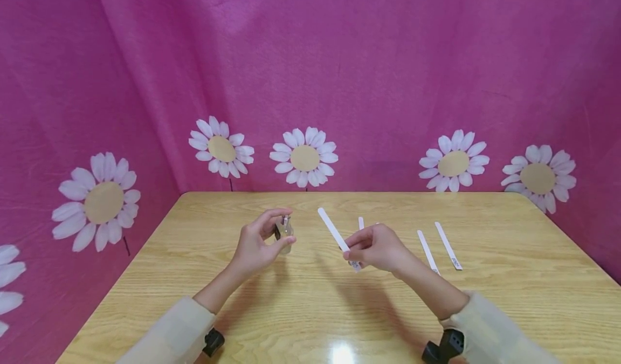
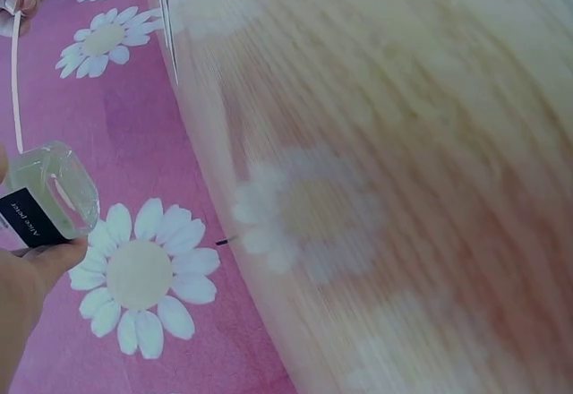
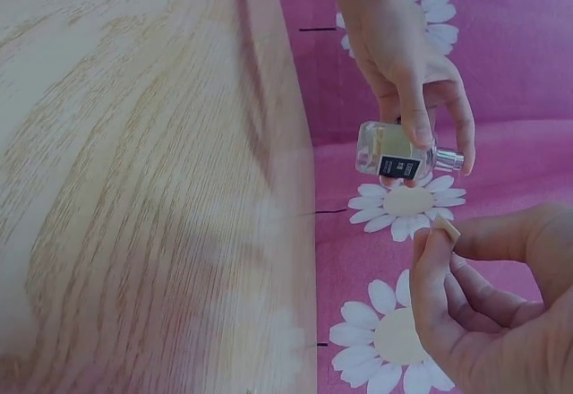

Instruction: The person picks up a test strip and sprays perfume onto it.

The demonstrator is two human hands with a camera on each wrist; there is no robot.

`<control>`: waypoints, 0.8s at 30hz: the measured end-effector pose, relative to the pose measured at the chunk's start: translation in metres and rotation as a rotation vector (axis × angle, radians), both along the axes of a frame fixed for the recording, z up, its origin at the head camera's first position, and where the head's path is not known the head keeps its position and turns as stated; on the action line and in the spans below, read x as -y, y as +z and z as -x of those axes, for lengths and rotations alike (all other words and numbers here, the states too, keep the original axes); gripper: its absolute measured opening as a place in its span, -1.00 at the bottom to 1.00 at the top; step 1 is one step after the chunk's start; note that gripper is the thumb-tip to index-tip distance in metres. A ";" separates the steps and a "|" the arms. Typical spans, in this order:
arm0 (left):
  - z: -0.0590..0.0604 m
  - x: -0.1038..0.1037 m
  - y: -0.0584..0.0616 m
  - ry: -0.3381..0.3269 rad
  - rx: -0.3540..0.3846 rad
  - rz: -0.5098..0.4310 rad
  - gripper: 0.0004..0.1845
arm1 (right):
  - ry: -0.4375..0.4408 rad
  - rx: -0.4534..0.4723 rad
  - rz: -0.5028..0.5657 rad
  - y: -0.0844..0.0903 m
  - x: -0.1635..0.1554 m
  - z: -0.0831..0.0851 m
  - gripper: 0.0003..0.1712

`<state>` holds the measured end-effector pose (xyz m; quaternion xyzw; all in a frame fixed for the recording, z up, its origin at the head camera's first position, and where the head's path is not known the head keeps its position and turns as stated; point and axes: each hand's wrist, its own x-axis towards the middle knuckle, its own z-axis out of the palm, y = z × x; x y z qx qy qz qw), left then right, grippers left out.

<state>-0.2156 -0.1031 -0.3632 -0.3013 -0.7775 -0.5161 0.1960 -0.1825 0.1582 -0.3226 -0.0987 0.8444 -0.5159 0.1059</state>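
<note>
- Clear glass bottle [image 1: 286, 233] is held above the tabletop [image 1: 310, 310], pinched by the grip of the left hand [image 1: 254, 248], with a finger [image 3: 465, 130] laid at its sprayer [image 3: 449, 160].
- White strip [image 1: 333, 230] is pinched near its printed end by the right hand's [image 1: 383, 248] grip, apart from the bottle.
- Liquid could be released stray if that finger were pressed early.
- Bottle or strip might be dropped if either pinch were loosened.

A clear bottle [image 1: 287, 231], seemingly upright, is held near a slanted white strip [image 1: 332, 229].
</note>
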 end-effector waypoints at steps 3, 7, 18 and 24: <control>0.000 -0.001 0.002 0.018 0.013 -0.003 -0.47 | 0.005 0.003 -0.003 0.003 0.002 -0.001 -0.74; 0.001 -0.001 0.004 0.036 0.039 -0.001 -0.43 | 0.011 -0.001 -0.007 0.005 0.003 -0.002 -0.74; -0.004 -0.001 0.004 0.031 0.048 -0.031 -0.48 | 0.015 -0.015 -0.027 0.003 0.004 -0.004 -0.75; -0.006 -0.002 0.004 0.052 0.065 -0.041 -0.51 | 0.010 -0.012 -0.020 0.001 0.002 -0.003 -0.75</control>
